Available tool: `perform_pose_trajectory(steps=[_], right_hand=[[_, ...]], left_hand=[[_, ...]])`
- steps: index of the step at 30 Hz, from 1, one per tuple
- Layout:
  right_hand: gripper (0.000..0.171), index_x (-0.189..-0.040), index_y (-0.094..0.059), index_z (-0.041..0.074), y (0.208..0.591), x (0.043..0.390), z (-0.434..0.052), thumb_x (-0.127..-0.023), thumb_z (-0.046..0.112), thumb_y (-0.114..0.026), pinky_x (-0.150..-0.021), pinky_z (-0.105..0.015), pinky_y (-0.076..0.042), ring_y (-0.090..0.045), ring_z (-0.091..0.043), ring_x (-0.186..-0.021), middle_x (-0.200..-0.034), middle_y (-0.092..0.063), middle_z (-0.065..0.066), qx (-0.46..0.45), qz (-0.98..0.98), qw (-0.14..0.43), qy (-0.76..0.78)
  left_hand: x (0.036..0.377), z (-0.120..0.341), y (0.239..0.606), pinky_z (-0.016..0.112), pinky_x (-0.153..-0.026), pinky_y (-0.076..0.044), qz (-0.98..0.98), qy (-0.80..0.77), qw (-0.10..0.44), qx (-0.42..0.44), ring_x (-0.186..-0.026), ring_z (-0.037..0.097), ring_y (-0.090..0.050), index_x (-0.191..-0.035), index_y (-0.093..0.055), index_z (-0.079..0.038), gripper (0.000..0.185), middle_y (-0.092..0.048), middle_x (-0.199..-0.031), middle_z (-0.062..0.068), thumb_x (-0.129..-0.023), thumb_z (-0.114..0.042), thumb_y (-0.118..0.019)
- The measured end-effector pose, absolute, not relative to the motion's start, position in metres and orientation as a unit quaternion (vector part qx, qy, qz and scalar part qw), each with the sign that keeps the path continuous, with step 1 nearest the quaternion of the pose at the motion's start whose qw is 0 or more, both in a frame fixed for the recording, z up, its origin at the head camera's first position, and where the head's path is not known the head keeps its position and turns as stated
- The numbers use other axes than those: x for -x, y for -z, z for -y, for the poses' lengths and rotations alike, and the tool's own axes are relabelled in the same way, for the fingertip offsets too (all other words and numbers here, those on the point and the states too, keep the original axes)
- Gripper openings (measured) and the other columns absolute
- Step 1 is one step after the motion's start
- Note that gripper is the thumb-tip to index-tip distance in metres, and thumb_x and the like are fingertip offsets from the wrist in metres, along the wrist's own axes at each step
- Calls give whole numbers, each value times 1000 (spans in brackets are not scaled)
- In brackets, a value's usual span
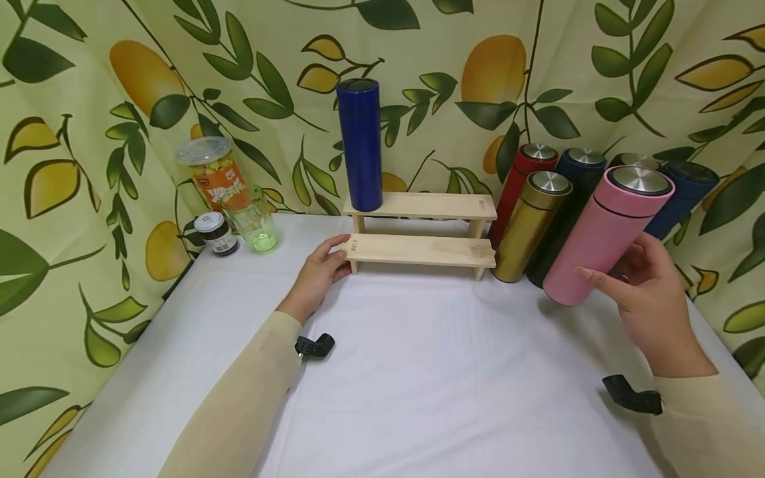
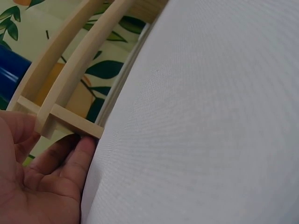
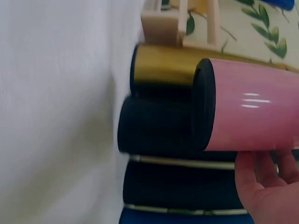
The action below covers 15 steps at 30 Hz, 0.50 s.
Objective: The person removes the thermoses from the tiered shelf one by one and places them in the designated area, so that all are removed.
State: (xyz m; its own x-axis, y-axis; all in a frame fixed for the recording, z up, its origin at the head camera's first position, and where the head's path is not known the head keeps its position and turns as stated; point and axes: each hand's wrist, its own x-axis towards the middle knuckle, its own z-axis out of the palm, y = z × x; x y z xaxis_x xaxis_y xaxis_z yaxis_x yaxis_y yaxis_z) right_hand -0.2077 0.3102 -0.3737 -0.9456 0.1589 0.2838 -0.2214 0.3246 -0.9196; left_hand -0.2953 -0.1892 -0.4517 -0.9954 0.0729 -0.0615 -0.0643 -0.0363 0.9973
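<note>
One pink flask (image 1: pixel 603 236) in right hand (image 1: pixel 648 299)

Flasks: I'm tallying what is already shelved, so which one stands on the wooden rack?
The blue flask, alone and upright on the rack's top step. The others cluster on the table to the right, the pink one gripped by the right hand.

Right hand (image 1: pixel 654 302) holds pink flask (image 1: pixel 606 232); left hand (image 1: pixel 319 275) touches wooden shelf (image 1: pixel 418 249).
</note>
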Motion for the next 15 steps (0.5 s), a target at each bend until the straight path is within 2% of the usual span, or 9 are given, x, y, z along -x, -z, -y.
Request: perform_pose_trajectory(steps=[2,9,15], right_hand=[[82,-166,-45,29,372,208,-317,-98,0,-81,-88,-7,-49,-53,-12,-125,-147,-53,2,-16,795,166,-583],[77,-158,-58,16,373,212,-336,-91,-14,-81,-89,-10,-50,-59,-15,-122,-140,-62,-3,-30,723,217,-655],[75,-160,-55,22,374,215,-348,-95,-6,-82,-87,-9,-48,-56,-12,-121,-144,-59,1,17,760,238,-605]], left_hand=[[295,189,451,38,-112,-52,-692,-720,46,-3,-142,33,-55,-164,-49,-16,46,-44,-164,22,-118,-15,-50],[295,189,450,39,-112,-52,-691,-721,48,-4,-143,33,-54,-165,-48,-15,47,-43,-165,23,-118,-14,-50],[295,189,449,38,-112,-52,-690,-722,49,-7,-143,33,-54,-165,-48,-15,47,-43,-165,22,-118,-14,-50]])
